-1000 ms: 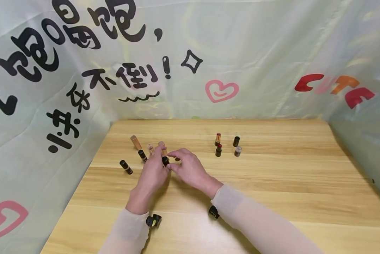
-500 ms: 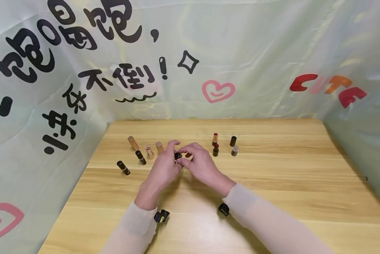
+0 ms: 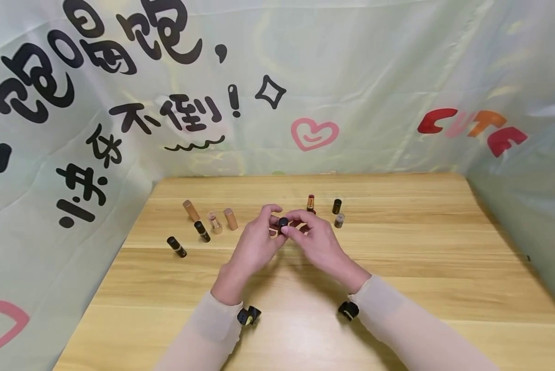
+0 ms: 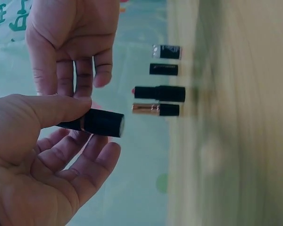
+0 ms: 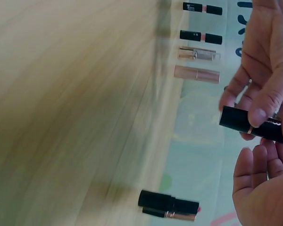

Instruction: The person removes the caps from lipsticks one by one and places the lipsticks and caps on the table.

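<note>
My left hand (image 3: pixel 254 245) holds a black lipstick tube (image 3: pixel 283 222) upright, above the wooden table. In the left wrist view the thumb presses the tube (image 4: pixel 104 123) against the curled fingers. At the tube's upper end, my right hand (image 3: pixel 324 245) pinches with its thumb; its other fingers are bent loosely nearby. A thin gold band shows on the black tube (image 5: pixel 235 118) in the right wrist view. Past the right hand stand an uncapped red lipstick in a gold case (image 3: pixel 310 201) and an uncapped black lipstick (image 4: pixel 160 93), mostly hidden in the head view.
Black cap (image 3: pixel 336 206) and clear cap (image 3: pixel 339 221) stand at right. At left are black tubes (image 3: pixel 202 231) (image 3: pixel 176 247), rose-gold tubes (image 3: pixel 191 211) (image 3: pixel 231 219) and a clear-capped lipstick (image 3: pixel 214 223). Printed cloth (image 3: pixel 370 87) rises behind the table (image 3: pixel 421 268).
Both hands have moved right with the black lipstick tube, away from the left group of lipsticks to mid-table. The right hand's thumb has stayed at the tube's top. The view has shifted slightly.
</note>
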The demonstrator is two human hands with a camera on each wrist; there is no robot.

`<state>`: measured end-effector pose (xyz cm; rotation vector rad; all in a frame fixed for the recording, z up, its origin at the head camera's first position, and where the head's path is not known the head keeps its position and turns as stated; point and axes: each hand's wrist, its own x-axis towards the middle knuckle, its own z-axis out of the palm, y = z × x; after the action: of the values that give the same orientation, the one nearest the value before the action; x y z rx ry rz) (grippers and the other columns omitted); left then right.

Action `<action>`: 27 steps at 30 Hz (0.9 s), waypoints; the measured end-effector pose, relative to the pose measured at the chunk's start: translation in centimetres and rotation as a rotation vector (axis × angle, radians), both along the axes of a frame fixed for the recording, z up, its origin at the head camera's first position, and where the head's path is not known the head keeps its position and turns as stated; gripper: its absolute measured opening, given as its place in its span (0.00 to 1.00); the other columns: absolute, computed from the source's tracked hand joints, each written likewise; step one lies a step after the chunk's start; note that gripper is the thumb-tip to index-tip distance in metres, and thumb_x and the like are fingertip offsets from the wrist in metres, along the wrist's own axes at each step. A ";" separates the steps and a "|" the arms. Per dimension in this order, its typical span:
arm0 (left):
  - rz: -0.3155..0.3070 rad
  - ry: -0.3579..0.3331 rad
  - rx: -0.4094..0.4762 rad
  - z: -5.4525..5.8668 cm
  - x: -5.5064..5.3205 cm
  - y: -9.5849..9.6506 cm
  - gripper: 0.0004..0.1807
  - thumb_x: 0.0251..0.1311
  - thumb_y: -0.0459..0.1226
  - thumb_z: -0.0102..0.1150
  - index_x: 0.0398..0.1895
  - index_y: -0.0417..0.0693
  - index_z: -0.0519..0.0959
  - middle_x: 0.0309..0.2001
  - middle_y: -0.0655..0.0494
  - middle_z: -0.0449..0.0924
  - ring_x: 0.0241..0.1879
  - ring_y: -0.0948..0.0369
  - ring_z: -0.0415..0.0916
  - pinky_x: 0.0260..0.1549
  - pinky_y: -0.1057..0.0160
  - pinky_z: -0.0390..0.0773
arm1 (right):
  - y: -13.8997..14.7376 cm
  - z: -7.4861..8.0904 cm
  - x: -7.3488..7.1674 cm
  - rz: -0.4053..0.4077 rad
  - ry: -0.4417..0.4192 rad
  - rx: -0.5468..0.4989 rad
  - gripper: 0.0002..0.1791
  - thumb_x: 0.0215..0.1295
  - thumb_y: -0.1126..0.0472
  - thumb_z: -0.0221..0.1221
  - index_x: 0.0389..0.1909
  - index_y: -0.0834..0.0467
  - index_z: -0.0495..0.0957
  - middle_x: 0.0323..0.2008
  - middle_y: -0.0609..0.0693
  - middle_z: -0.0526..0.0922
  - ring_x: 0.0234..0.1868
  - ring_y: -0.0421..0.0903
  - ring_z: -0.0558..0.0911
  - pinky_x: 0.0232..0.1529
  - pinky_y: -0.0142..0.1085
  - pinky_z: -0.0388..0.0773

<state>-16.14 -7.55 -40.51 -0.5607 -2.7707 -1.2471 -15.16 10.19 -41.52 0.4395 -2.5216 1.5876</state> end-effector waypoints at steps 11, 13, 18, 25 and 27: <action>-0.037 -0.120 0.064 -1.6 -0.2 2.2 0.20 0.64 0.34 0.74 0.57 0.50 0.79 0.49 0.55 0.89 0.51 0.57 0.87 0.53 0.57 0.85 | 2.6 -0.1 0.5 -0.073 -0.016 -0.029 0.13 0.73 0.58 0.66 0.55 0.56 0.83 0.46 0.50 0.87 0.47 0.47 0.83 0.50 0.41 0.81; -0.038 -0.126 0.071 -1.9 -0.2 2.4 0.17 0.65 0.34 0.73 0.55 0.49 0.81 0.47 0.56 0.89 0.51 0.57 0.87 0.54 0.55 0.85 | 2.9 -0.3 0.5 -0.081 -0.017 -0.030 0.13 0.73 0.59 0.66 0.55 0.57 0.83 0.46 0.50 0.87 0.48 0.47 0.83 0.50 0.39 0.81; -0.053 -0.131 0.076 -2.6 -0.2 2.9 0.14 0.65 0.36 0.73 0.52 0.49 0.83 0.45 0.56 0.89 0.49 0.58 0.87 0.54 0.55 0.84 | 3.4 -0.8 0.7 -0.075 -0.024 -0.048 0.14 0.72 0.61 0.67 0.56 0.59 0.82 0.47 0.52 0.86 0.49 0.47 0.82 0.50 0.38 0.81; -0.079 -0.172 0.102 -3.5 -0.1 3.7 0.16 0.65 0.37 0.74 0.53 0.47 0.83 0.47 0.54 0.90 0.49 0.59 0.87 0.51 0.60 0.85 | 3.7 -1.7 1.0 -0.075 -0.062 0.008 0.17 0.70 0.61 0.70 0.56 0.60 0.83 0.50 0.54 0.86 0.50 0.49 0.82 0.48 0.36 0.82; -0.083 -0.180 0.107 -3.7 -0.1 3.9 0.15 0.65 0.36 0.74 0.53 0.46 0.83 0.47 0.54 0.90 0.48 0.60 0.87 0.50 0.62 0.85 | 3.8 -2.1 1.0 -0.076 -0.062 0.025 0.16 0.69 0.60 0.70 0.55 0.59 0.84 0.52 0.54 0.85 0.50 0.50 0.83 0.48 0.36 0.83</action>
<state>-16.27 -3.62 -44.20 -0.5883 -2.8269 -1.5242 -14.21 14.03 -43.63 0.2979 -2.5737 1.5677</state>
